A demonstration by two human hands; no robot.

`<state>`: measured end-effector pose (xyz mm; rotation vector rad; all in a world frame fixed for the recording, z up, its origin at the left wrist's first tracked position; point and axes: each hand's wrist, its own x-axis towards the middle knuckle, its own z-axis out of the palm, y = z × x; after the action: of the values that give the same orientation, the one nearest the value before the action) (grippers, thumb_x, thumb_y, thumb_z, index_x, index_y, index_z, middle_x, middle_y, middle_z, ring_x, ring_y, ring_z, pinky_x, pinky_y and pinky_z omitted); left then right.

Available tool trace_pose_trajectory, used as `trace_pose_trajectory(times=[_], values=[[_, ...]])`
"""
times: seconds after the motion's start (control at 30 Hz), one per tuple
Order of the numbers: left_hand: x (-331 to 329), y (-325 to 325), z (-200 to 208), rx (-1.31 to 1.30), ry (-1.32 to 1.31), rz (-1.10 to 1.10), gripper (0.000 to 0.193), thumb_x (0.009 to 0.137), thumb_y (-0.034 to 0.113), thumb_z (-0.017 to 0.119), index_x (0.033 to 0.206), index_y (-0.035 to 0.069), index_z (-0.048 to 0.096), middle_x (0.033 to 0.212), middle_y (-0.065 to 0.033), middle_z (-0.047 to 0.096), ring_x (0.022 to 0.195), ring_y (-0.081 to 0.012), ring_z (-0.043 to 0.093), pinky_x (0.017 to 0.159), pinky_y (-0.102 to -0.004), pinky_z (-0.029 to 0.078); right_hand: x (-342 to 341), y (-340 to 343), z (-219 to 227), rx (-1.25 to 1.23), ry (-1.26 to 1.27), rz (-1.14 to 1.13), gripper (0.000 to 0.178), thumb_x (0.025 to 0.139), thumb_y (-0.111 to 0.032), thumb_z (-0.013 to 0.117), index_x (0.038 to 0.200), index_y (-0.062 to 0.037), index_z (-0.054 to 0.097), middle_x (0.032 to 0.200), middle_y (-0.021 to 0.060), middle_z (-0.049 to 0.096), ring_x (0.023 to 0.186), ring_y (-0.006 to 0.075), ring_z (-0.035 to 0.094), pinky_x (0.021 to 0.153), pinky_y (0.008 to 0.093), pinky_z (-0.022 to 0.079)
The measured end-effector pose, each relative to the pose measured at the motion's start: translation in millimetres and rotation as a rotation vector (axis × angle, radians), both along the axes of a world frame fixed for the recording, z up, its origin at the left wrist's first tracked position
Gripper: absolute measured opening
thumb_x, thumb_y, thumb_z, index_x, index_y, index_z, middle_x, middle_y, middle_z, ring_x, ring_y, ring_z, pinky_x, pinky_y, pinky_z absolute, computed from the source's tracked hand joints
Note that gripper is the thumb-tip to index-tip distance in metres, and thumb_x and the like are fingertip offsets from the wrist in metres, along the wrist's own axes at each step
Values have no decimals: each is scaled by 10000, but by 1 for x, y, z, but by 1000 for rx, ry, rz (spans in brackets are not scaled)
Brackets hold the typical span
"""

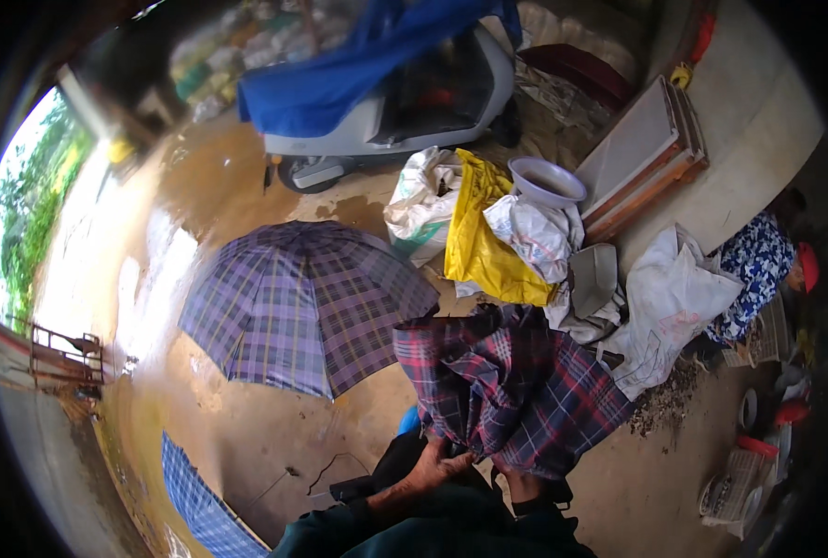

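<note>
A dark red and navy plaid cloth [516, 386] hangs in loose folds in front of me. Whether it is a half-folded umbrella canopy or a garment I cannot tell. At its lower edge my left hand [435, 468] is closed, with fingers curled into the fabric. My right hand [523, 484] goes up under the cloth, which hides its fingers. Just beyond, to the left, an opened purple plaid umbrella [307, 307] rests on the ground, top upward. Part of a blue checked umbrella [205, 498] shows at the lower left.
A scooter [386, 130] under a blue sheet [340, 79] stands at the back. White sacks [423, 200], a yellow sack [484, 223] and a basin [547, 179] sit ahead. Wooden frames [642, 163] lean on the wall. A person in blue patterned clothing [752, 270] is at the right, near baskets [735, 484].
</note>
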<state>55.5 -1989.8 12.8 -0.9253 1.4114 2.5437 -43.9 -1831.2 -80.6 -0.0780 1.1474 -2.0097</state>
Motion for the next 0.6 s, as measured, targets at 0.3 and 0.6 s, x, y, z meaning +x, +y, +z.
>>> trace_pose_trajectory(times=[0.3, 0.6], values=[[-150, -151, -55, -275, 250, 132, 308, 752, 192, 592, 955, -2, 465, 774, -54, 541, 635, -132, 527, 556, -267, 433, -49, -54, 26, 187, -112, -115, 541, 747, -259, 570, 1218, -105, 352, 1204, 67, 408, 1074, 188, 397, 840, 317, 319], [-345, -320, -93, -425, 394, 215, 542, 724, 314, 614, 1126, 36, 379, 965, -77, 536, 789, -176, 551, 674, -265, 439, -69, -81, 22, 257, -253, -319, 480, 774, -266, 545, 1168, -36, 398, 1011, 102, 514, 892, 182, 505, 758, 286, 390]])
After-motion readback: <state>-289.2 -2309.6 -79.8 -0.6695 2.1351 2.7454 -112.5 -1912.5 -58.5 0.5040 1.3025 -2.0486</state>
